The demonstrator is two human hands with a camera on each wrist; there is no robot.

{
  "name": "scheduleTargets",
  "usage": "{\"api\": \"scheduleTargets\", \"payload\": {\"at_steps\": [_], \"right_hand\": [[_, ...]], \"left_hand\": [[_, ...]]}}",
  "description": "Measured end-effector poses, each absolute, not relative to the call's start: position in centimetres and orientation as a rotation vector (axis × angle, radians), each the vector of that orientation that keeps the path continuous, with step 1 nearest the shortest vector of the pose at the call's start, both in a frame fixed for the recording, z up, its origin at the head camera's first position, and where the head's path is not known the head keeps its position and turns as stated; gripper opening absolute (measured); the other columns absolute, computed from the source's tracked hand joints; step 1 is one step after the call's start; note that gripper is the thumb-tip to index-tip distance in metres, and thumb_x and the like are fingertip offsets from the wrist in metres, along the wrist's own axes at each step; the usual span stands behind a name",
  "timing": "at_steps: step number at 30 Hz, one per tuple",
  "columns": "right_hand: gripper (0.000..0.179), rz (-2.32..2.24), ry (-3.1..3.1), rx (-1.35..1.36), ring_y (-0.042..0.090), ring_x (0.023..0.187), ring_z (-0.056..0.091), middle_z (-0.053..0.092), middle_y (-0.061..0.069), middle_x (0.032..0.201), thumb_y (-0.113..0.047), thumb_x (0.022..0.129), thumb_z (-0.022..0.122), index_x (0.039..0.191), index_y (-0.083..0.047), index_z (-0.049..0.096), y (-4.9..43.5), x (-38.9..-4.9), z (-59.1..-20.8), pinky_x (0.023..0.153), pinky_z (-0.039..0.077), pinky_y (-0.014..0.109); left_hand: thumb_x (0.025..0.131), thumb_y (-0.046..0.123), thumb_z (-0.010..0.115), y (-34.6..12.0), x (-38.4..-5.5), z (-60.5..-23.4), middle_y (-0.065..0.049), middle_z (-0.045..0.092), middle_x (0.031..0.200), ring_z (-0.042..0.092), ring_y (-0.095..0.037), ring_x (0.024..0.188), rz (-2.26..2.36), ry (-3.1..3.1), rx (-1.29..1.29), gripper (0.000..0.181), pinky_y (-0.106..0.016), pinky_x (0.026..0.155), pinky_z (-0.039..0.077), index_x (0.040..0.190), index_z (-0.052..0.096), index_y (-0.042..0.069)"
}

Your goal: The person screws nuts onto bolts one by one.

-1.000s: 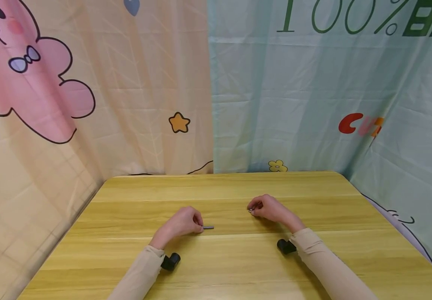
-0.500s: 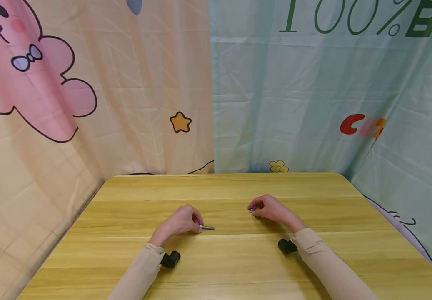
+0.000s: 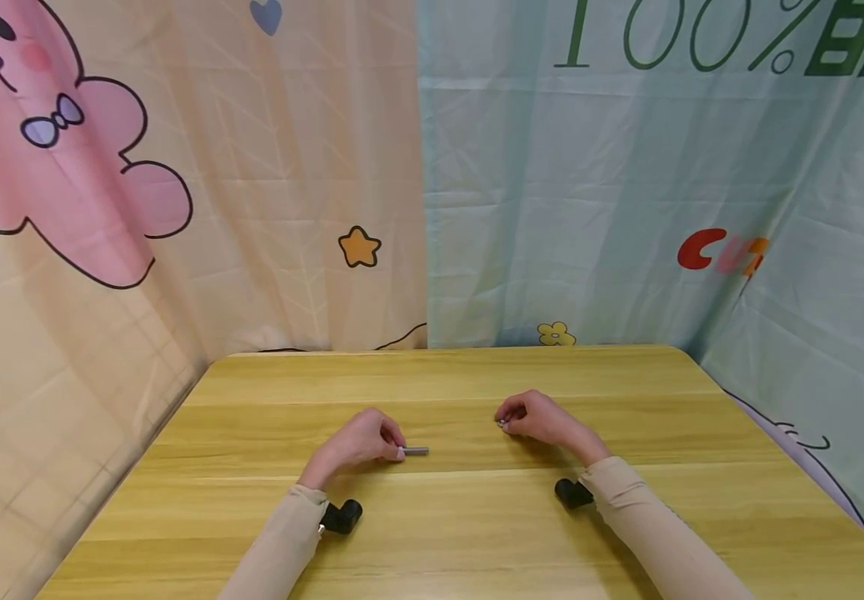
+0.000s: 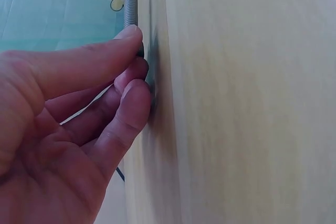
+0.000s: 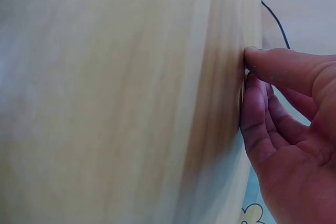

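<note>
My left hand [image 3: 362, 440] pinches a grey threaded bolt [image 3: 417, 451] between thumb and fingers, just above the table, its free end pointing right. In the left wrist view the thread of the bolt [image 4: 131, 6] shows beyond the thumb; the other end is hidden by the fingers. My right hand [image 3: 540, 417], farther right and apart from the bolt, pinches a small shiny metal piece [image 3: 501, 422] low at the tabletop. In the right wrist view the fingers of the right hand [image 5: 294, 114] almost wholly cover that piece, so its exact shape cannot be told.
The wooden table [image 3: 439, 533] stretches around both hands. Printed curtains [image 3: 289, 208] hang along its back and sides. A black wrist camera [image 3: 342, 517] sits at the left wrist and another black camera [image 3: 572, 493] at the right.
The bolt in my left hand has tilted slightly, its free end now a little higher than half a second ago. My right hand has stayed in place with its small metal piece.
</note>
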State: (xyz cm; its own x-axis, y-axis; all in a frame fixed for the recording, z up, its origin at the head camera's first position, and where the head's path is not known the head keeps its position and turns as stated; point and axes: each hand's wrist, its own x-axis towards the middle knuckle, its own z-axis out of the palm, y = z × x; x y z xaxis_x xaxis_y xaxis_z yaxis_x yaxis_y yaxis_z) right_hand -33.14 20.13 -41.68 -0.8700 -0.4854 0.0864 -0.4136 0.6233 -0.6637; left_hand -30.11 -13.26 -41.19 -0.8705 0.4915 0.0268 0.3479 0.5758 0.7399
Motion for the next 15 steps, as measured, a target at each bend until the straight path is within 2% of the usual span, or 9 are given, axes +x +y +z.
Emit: {"api": "scheduleTargets", "payload": {"at_steps": [15], "right_hand": [[0.013,-1.061,2.748,-0.752,0.015,0.078,0.056,0.068,0.003,0.092,0.001,0.09,0.067,0.101,-0.003,0.072,20.04,-33.11,-41.51,0.072,0.048,0.031]], "left_hand": [[0.085,0.004,0.075,-13.16,-30.64,-40.9,-0.001,0.062,0.072,0.054,-0.015,0.059,1.248,2.599,0.698,0.004,-0.029,0.054,0.047,0.086,0.072,0.002]]}}
